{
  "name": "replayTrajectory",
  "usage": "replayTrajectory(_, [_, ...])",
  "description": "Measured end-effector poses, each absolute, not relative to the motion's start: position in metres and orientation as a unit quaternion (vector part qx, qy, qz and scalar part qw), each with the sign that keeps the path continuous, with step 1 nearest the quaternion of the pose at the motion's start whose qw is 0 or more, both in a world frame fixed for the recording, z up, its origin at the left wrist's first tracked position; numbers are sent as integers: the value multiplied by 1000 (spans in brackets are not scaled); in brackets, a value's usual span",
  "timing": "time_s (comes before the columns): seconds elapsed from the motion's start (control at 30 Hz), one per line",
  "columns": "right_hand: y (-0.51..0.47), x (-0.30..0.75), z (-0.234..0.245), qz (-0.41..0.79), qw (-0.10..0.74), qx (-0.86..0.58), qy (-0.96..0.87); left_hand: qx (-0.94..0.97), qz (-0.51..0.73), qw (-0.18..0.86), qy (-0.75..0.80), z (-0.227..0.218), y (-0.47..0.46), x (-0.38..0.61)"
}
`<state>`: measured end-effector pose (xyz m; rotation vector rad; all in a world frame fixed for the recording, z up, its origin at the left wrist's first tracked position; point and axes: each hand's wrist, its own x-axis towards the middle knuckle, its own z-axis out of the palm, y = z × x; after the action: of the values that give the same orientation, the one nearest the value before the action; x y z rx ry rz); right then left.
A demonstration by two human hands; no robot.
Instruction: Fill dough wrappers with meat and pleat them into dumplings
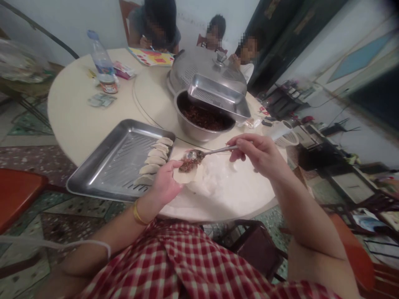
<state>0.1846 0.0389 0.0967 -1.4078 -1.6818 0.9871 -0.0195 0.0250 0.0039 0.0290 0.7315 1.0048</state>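
My left hand holds a round dumpling wrapper, thumb on top at its edge. Dark minced filling lies on the wrapper. In my right hand is a metal spoon, gripped by its handle, its bowl resting at the filling. Left of my left hand, a metal tray carries a row of several folded dumplings along its right side. Beyond the spoon stands a steel bowl with dark filling in it. White flour is spread on the table below the spoon.
A smaller metal tray leans over the bowl, before a large domed steamer lid. On the round table stand a plastic bottle and a jar. Several people sit across; a white basket is at right.
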Motion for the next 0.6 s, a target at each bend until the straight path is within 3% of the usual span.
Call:
replayTrajectory(0.4, [42, 181, 91, 403, 334, -552, -649, 17, 458, 804, 379, 0, 28, -11])
replayTrajectory(0.6, [46, 180, 76, 494, 369, -564, -550, 33, 493, 789, 365, 0, 25, -11])
